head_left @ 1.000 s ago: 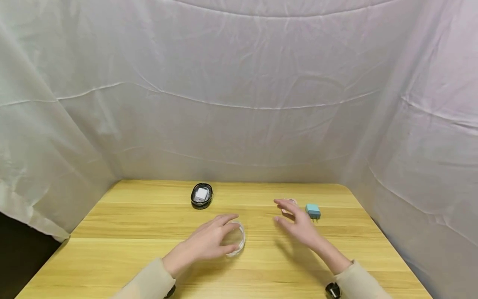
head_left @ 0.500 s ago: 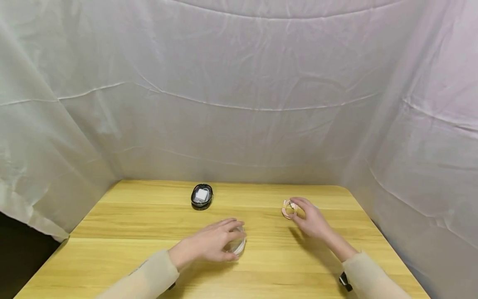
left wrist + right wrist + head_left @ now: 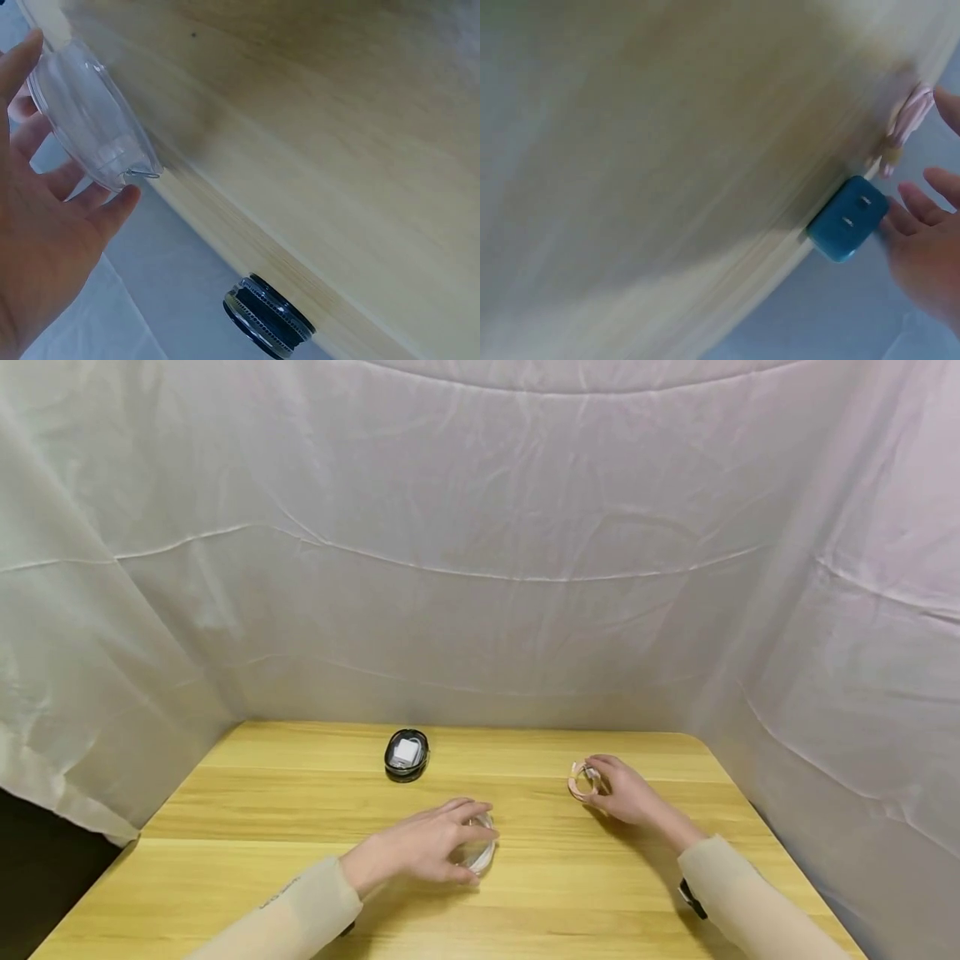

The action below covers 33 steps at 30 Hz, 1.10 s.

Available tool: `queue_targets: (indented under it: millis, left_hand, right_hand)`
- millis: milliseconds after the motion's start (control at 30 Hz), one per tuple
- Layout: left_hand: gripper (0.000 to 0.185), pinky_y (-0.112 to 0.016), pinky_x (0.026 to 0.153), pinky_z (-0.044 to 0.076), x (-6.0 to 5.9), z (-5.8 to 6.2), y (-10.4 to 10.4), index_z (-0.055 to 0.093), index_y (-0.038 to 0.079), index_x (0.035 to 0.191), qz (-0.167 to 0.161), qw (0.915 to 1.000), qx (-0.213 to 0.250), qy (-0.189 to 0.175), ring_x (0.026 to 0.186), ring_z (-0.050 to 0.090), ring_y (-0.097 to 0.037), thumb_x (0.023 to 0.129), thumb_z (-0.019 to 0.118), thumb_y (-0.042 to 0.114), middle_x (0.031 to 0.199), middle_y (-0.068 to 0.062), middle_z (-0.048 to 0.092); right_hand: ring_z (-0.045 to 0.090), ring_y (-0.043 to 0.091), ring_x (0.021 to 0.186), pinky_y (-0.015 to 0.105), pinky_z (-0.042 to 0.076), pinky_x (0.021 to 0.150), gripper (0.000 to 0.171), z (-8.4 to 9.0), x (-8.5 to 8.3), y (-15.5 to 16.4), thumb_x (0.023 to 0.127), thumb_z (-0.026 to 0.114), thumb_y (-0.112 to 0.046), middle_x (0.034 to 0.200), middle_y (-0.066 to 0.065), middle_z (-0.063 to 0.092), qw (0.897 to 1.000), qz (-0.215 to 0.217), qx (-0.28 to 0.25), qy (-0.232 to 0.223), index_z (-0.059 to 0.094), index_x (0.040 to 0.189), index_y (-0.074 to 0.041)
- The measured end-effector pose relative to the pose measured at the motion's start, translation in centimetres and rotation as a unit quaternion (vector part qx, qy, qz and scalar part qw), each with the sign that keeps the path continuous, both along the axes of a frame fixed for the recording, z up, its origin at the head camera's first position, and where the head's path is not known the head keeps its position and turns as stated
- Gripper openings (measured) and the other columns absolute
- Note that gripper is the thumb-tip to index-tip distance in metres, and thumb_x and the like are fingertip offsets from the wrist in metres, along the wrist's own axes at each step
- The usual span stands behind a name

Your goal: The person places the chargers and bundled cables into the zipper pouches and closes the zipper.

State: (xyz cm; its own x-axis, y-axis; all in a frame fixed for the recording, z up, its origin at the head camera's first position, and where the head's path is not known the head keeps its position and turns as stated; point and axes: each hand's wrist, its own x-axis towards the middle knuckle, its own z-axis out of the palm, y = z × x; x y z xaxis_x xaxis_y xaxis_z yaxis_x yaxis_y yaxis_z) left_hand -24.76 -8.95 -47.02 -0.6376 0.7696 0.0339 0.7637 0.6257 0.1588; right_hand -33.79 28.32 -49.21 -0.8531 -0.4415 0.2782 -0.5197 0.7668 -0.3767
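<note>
- Clear round container [image 3: 476, 847] near the bench [image 3: 247, 810] centre; left hand [image 3: 423, 847] cups it, fingers curled around its rim.
- Coiled pink cable [image 3: 581, 779], at its 2 o'clock, pinched by right hand [image 3: 626, 793].
- Teal charger [image 3: 847, 218] touches right fingers.
- Black case [image 3: 406, 752] at 11 o'clock.

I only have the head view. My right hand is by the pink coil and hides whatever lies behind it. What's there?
Observer: A teal plug, prongs facing the right wrist camera, lies just beside the right hand; whether they touch is unclear.
Operator: And the clear dish under my left hand, anything inside?
Observer: The left wrist view looks through the dish and it seems empty; the left hand holds it by the rim.
</note>
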Motion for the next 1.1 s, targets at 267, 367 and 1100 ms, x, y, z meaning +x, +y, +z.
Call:
queue_targets:
  millis: [267, 367, 1100]
  left_hand:
    - [0.075, -0.051, 0.111, 0.048, -0.4, -0.1, -0.2, 0.055, 0.026, 0.152, -0.008, 0.9994, 0.021, -0.027, 0.149, 0.037, -0.027, 0.086, 0.079, 0.054, 0.166, -0.009, 0.036]
    - [0.076, -0.049, 0.111, 0.048, -0.6, -0.2, -0.2, 0.055, 0.025, 0.152, -0.009, 0.9988, 0.033, -0.036, 0.149, 0.036, -0.026, 0.085, 0.079, 0.054, 0.165, -0.007, 0.036]
    - [0.088, -0.056, 0.113, 0.045, -0.9, -0.4, -0.7, 0.051, 0.024, 0.155, 0.037, 0.9852, 0.123, -0.113, 0.146, 0.036, -0.030, 0.079, 0.089, 0.046, 0.160, -0.004, 0.036]
  right_hand:
    - [0.049, 0.056, 0.132, 0.066, 0.041, 0.111, 0.082, -0.3, -1.0, 0.1, 0.083, 0.089, -0.026, 0.146, 0.036, 0.049, 0.999, 0.001, 0.014, -0.030, 0.050, 0.144, 0.014]
    - [0.050, 0.055, 0.132, 0.065, 0.042, 0.110, 0.083, -0.3, -1.3, 0.1, 0.083, 0.089, -0.028, 0.145, 0.037, 0.049, 0.999, 0.001, 0.019, -0.036, 0.050, 0.144, 0.013]
    - [0.059, 0.046, 0.122, 0.058, 0.051, 0.104, 0.083, -0.3, -0.5, -1.5, 0.076, 0.094, -0.025, 0.138, 0.030, 0.057, 0.999, -0.019, -0.015, -0.040, 0.056, 0.138, 0.014]
